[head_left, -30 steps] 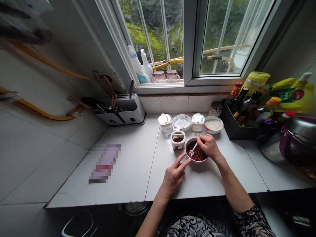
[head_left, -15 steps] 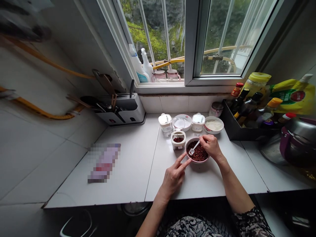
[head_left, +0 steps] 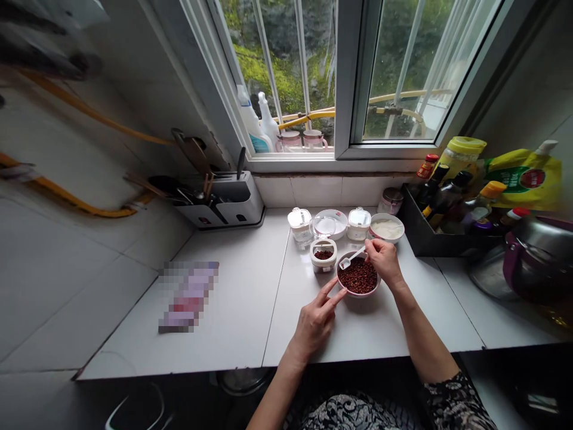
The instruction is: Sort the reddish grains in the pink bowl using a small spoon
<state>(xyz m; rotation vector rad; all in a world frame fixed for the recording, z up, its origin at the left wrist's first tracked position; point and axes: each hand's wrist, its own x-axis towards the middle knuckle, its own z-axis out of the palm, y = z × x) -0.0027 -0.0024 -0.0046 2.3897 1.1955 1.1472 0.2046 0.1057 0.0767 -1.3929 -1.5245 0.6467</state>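
Observation:
My right hand (head_left: 382, 260) pinches the handle of a small white spoon (head_left: 346, 263), whose scoop is over the upper left edge of a bowl. The bowl holds dark red grains (head_left: 358, 277). Two spread fingers of my left hand (head_left: 316, 319) touch the bowl's lower left rim; that hand holds nothing. Just left of the bowl stands an open-topped clear jar (head_left: 323, 263) with a pale rim and some of the same grains inside.
Behind are two white-lidded jars (head_left: 299, 219) (head_left: 359, 223), a plate (head_left: 336, 218) and a bowl of white stuff (head_left: 387, 227). A black bin of bottles (head_left: 430, 236) and a metal pot (head_left: 492, 272) stand right. A utensil holder (head_left: 224, 203) is at the left.
The spoon has risen from over the grains toward the bowl's upper left edge, and my right hand has shifted slightly. My left hand stays at the rim.

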